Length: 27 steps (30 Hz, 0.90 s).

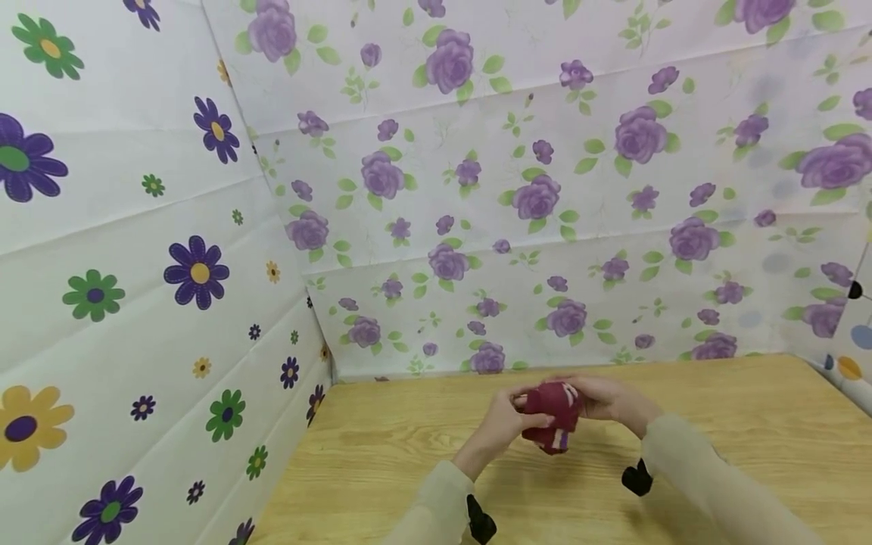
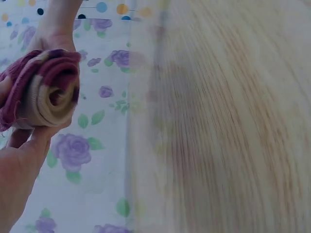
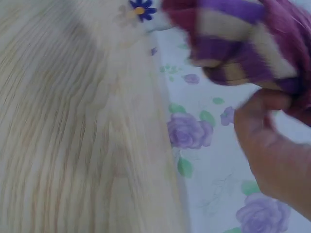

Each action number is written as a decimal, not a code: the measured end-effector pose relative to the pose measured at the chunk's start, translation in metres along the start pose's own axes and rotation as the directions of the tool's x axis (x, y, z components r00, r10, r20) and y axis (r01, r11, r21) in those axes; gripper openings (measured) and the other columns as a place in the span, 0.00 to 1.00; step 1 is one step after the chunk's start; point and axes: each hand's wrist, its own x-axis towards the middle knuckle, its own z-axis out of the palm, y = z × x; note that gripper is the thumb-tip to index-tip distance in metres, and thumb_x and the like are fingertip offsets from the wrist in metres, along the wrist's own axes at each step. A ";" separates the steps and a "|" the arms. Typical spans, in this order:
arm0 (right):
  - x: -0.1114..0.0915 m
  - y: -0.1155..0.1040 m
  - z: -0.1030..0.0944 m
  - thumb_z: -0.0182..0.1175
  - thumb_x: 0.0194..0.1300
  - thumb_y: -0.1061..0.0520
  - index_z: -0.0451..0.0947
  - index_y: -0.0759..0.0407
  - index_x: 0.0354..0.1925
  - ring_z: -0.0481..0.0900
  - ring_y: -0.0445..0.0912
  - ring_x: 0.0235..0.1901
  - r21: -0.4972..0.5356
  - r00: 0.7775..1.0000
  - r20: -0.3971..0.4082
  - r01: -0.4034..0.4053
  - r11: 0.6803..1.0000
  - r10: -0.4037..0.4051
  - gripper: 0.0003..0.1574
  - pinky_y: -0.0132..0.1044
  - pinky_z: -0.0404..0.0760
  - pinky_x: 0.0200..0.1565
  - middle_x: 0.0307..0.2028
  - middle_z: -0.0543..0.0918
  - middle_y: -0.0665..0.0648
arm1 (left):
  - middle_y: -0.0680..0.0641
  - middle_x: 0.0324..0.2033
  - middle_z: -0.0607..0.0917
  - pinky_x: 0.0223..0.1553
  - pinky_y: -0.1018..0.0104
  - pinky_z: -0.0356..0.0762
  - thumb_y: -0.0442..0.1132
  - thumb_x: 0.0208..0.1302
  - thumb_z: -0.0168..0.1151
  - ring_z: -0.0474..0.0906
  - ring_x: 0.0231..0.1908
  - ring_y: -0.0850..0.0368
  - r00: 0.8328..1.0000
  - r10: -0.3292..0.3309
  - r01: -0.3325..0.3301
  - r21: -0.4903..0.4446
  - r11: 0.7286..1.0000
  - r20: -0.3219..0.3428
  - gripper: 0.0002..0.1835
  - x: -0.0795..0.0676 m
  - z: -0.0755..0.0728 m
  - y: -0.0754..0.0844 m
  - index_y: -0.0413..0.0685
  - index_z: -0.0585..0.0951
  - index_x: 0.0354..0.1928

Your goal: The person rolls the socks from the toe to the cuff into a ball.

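Observation:
A maroon knit cloth (image 1: 555,405), rolled into a compact bundle with cream and purple stripes, is held above the table between both hands. My left hand (image 1: 500,424) grips its near left side, with the thumb across the front. My right hand (image 1: 609,397) holds it from the far right, its fingertips partly hidden behind the roll. In the left wrist view the spiral end of the cloth (image 2: 51,94) shows maroon and beige layers. Blurred in the right wrist view, the striped side of the cloth (image 3: 238,43) lies against the curled fingers of my right hand (image 3: 272,145).
Beneath the hands is a light wooden table (image 1: 381,454). A white sheet with purple roses (image 1: 450,189) hangs behind it, and another with daisy-like flowers (image 1: 150,303) hangs along the left. Dotted fabric (image 1: 851,371) borders the right side.

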 end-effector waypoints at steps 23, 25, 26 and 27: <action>-0.003 0.003 0.027 0.52 0.70 0.65 0.75 0.50 0.42 0.78 0.35 0.37 -0.874 0.681 0.101 0.409 0.262 -0.726 0.10 0.33 0.80 0.39 0.38 0.80 0.48 | 0.48 0.35 0.83 0.28 0.78 0.77 0.41 0.61 0.65 0.79 0.26 0.66 0.934 -0.245 0.067 -0.546 0.835 -0.261 0.21 0.011 -0.008 -0.001 0.35 0.78 0.52; -0.005 0.002 0.033 0.49 0.73 0.63 0.74 0.53 0.42 0.74 0.34 0.30 -0.838 0.706 0.068 0.423 0.344 -0.705 0.08 0.32 0.77 0.35 0.34 0.78 0.51 | 0.47 0.38 0.82 0.32 0.77 0.79 0.39 0.61 0.64 0.81 0.30 0.65 0.927 -0.245 0.029 -0.597 0.802 -0.285 0.21 0.013 -0.007 0.004 0.36 0.76 0.54; -0.006 0.001 0.036 0.48 0.74 0.63 0.73 0.55 0.41 0.71 0.35 0.27 -0.815 0.717 0.059 0.437 0.381 -0.695 0.07 0.32 0.75 0.32 0.31 0.76 0.53 | 0.46 0.39 0.81 0.33 0.77 0.80 0.38 0.61 0.64 0.81 0.32 0.65 0.923 -0.241 0.003 -0.622 0.783 -0.299 0.21 0.014 -0.006 0.006 0.35 0.76 0.55; -0.007 0.000 0.039 0.47 0.74 0.63 0.72 0.57 0.40 0.67 0.37 0.24 -0.785 0.730 0.055 0.453 0.422 -0.681 0.07 0.33 0.73 0.29 0.29 0.74 0.57 | 0.46 0.39 0.81 0.34 0.76 0.80 0.37 0.62 0.64 0.81 0.32 0.64 0.919 -0.241 -0.024 -0.654 0.757 -0.313 0.21 0.015 -0.004 0.008 0.35 0.75 0.55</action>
